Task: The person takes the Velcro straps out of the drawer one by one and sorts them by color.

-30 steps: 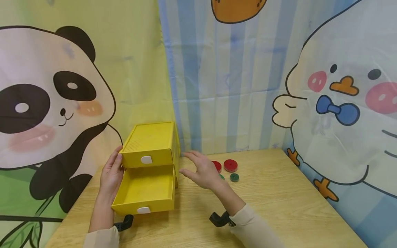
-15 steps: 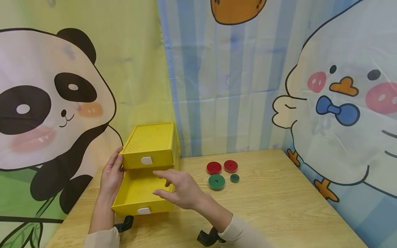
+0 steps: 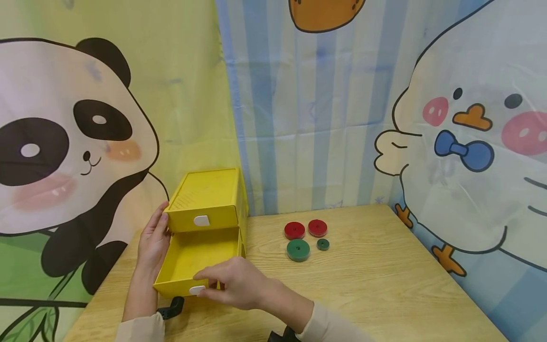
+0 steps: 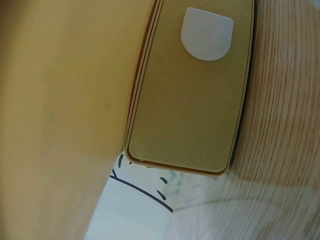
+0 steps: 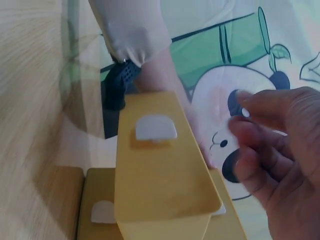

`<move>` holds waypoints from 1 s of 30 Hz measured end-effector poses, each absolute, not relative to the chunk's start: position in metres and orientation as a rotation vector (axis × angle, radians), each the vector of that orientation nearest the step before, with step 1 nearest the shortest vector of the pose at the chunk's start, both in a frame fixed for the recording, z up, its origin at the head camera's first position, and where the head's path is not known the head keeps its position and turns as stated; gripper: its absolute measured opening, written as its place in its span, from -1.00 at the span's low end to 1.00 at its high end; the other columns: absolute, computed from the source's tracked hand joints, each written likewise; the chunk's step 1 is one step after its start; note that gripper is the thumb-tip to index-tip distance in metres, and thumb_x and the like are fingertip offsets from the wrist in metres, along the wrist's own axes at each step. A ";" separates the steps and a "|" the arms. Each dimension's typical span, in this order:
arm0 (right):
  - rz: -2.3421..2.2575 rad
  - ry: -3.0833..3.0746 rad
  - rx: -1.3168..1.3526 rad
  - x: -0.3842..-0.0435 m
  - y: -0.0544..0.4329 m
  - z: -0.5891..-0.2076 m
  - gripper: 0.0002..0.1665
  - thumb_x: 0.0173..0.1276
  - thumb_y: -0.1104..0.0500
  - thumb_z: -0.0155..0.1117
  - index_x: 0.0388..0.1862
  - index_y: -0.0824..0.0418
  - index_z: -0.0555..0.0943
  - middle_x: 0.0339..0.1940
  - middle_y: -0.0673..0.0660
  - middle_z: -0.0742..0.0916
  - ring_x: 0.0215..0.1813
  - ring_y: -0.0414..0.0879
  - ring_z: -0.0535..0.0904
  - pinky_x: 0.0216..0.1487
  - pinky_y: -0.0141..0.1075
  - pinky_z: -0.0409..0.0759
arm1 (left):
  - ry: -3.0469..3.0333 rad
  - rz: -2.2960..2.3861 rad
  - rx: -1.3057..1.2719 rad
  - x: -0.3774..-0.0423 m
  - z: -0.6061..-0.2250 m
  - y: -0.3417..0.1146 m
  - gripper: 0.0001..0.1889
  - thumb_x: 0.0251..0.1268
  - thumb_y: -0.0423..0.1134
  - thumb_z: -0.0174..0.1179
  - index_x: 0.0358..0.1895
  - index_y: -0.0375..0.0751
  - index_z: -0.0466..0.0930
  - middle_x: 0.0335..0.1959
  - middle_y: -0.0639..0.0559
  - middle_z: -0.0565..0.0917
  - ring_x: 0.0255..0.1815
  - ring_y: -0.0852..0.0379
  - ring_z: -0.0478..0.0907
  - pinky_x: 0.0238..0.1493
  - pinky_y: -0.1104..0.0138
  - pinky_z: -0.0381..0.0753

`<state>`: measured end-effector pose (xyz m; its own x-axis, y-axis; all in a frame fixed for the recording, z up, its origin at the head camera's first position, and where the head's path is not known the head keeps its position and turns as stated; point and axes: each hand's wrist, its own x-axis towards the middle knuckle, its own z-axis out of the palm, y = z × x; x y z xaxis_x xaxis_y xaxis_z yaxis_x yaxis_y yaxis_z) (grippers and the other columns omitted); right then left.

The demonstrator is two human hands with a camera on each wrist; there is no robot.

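A yellow cabinet of stacked drawers stands at the left of the table. Its middle drawer is pulled far out, with bare yellow floor showing. Along the cabinet's left side rest the fingers of my left hand, thumb by the front corner. My right hand is at the drawer's front, thumb and index spread around the white handle in the head view. The right wrist view shows a gap between those loosely bent fingers and the drawer. A lower drawer front fills the middle of the left wrist view.
To the right of the cabinet lie two red discs, a large green disc and a small green disc on the wooden table. Printed curtains hang behind and beside the table.
My right hand has moved from beside the cabinet, left and down past the open drawer to its front handle, uncovering the discs. The left hand has stayed put.
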<state>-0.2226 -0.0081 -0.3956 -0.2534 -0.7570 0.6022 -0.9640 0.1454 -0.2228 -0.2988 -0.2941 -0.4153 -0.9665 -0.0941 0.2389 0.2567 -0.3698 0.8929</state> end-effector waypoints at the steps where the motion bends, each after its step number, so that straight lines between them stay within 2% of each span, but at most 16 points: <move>1: 0.767 -2.100 1.642 -0.220 -0.009 -0.396 -0.76 0.42 0.07 0.47 0.01 0.10 0.75 -0.42 -0.15 0.77 -0.48 -0.51 0.46 -0.34 -0.78 0.38 | -1.622 -2.427 -0.221 -0.299 -0.415 -0.294 -0.34 0.59 -0.06 0.10 0.66 0.04 0.17 0.60 0.22 0.28 0.38 0.39 0.47 0.34 0.56 0.47; 4: 0.498 -2.170 1.553 -0.212 -0.014 -0.400 -0.86 0.45 -0.02 0.44 -0.17 0.00 0.73 -0.55 -0.22 0.69 -0.57 -0.50 0.40 -0.49 -0.71 0.27 | -1.602 -2.430 -0.254 -0.299 -0.415 -0.296 -0.35 0.61 -0.09 0.07 0.67 0.00 0.15 0.58 0.23 0.31 0.36 0.41 0.49 0.31 0.57 0.47; 9: 0.195 -2.263 1.369 -0.202 -0.022 -0.409 -0.79 0.46 -0.13 0.39 -0.29 -0.07 0.65 -0.59 -0.26 0.65 -0.66 -0.43 0.39 -0.67 -0.56 0.20 | -1.594 -2.419 -0.268 -0.299 -0.416 -0.296 -0.38 0.63 -0.11 0.05 0.66 0.01 0.19 0.55 0.25 0.35 0.35 0.42 0.49 0.28 0.58 0.46; 13: 0.194 -2.267 1.307 -0.204 -0.028 -0.418 -0.75 0.45 -0.15 0.39 -0.36 -0.08 0.63 -0.62 -0.25 0.65 -0.68 -0.38 0.42 -0.70 -0.52 0.19 | -1.607 -2.415 -0.272 -0.299 -0.417 -0.296 -0.38 0.63 -0.11 0.03 0.66 0.00 0.18 0.54 0.26 0.36 0.36 0.42 0.48 0.28 0.58 0.46; 20: 0.251 -2.221 1.211 -0.213 -0.039 -0.427 -0.78 0.48 0.00 0.38 -0.42 -0.07 0.71 -0.63 -0.25 0.64 -0.68 -0.45 0.33 -0.69 -0.57 0.18 | -1.620 -2.406 -0.265 -0.298 -0.416 -0.295 -0.39 0.63 -0.10 0.04 0.65 0.01 0.20 0.54 0.25 0.33 0.36 0.41 0.48 0.31 0.58 0.45; 26: 0.302 -2.236 1.140 -0.222 -0.045 -0.425 -0.76 0.46 0.02 0.41 -0.46 -0.04 0.74 -0.70 -0.23 0.61 -0.71 -0.44 0.20 -0.69 -0.60 0.05 | -1.694 -2.361 -0.216 -0.300 -0.416 -0.295 -0.38 0.62 -0.03 0.05 0.65 0.07 0.21 0.57 0.27 0.28 0.40 0.43 0.42 0.57 0.47 0.23; 30: 0.335 -2.270 1.149 -0.229 -0.050 -0.424 -0.79 0.47 0.07 0.40 -0.43 0.00 0.76 -0.66 -0.21 0.66 -0.71 -0.46 0.22 -0.66 -0.66 0.09 | -1.704 -2.342 -0.200 -0.301 -0.415 -0.295 -0.39 0.63 -0.04 0.03 0.65 0.06 0.20 0.57 0.28 0.28 0.40 0.44 0.41 0.62 0.42 0.15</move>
<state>-0.2294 -0.0495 -0.4240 -0.4699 -0.6576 0.5889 -0.7996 0.5997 0.0318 -0.3009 -0.2952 -0.4154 -0.9625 -0.1103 0.2480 0.2699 -0.2926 0.9174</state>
